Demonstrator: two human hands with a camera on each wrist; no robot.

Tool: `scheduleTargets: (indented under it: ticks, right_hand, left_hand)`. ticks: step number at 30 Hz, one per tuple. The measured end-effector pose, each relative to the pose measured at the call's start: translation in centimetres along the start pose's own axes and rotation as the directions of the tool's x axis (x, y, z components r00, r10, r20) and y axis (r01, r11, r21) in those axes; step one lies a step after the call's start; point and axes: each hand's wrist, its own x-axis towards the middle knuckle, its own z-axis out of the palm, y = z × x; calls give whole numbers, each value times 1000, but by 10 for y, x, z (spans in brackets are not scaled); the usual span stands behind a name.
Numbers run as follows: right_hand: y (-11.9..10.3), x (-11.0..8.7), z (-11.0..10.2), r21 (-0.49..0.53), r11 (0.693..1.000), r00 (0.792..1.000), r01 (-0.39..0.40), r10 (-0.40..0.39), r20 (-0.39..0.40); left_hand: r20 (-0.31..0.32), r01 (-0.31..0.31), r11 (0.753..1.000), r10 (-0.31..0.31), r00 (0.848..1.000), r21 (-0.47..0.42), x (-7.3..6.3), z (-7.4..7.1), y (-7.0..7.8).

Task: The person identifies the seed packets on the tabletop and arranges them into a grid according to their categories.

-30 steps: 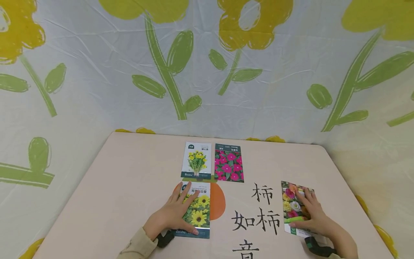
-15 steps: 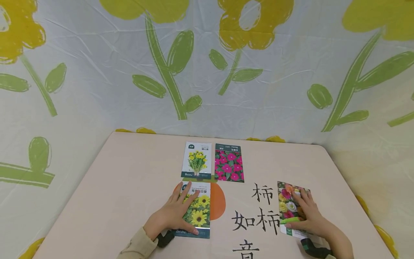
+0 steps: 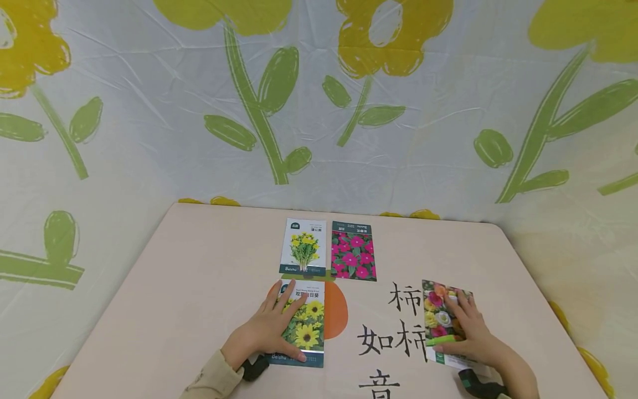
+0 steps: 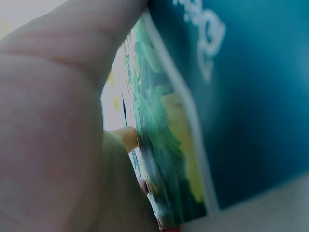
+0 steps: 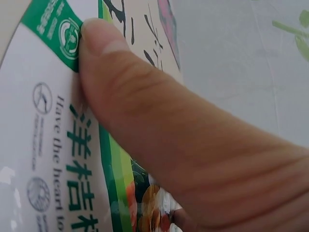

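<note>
My left hand (image 3: 264,327) rests with spread fingers on a seed packet with yellow sunflowers (image 3: 309,331), flat on the table. In the left wrist view, the packet's dark teal end (image 4: 260,106) and a strip of its picture show beside the thumb. To the right, my right hand (image 3: 473,335) rests with extended fingers on a seed packet with mixed rose-like flowers (image 3: 435,303), tilted slightly and partly covered by the hand. The right wrist view shows the thumb pressing near the packet's green corner (image 5: 53,29), over white and green print.
Behind the sunflower packet lie a white seed packet with yellow flowers (image 3: 303,246) and a pink-flowered seed packet (image 3: 353,252), side by side. Large black characters (image 3: 379,338) and an orange circle (image 3: 336,310) are printed on the pale tabletop (image 3: 189,266). A flower-printed cloth (image 3: 174,111) hangs behind.
My right hand has slid left across the table with the mixed-flower packet under it, whose left edge now overlaps the printed characters. The left hand and the other packets have stayed in place.
</note>
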Motion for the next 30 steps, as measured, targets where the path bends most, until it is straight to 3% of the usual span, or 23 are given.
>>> scheduleTargets:
  ticks: [30]
  right_hand:
    - [-24, 2, 19, -71, 997, 1000, 10, -9, 9]
  left_hand:
    - [-1, 20, 1000, -20, 1000, 16, 1, 0, 1]
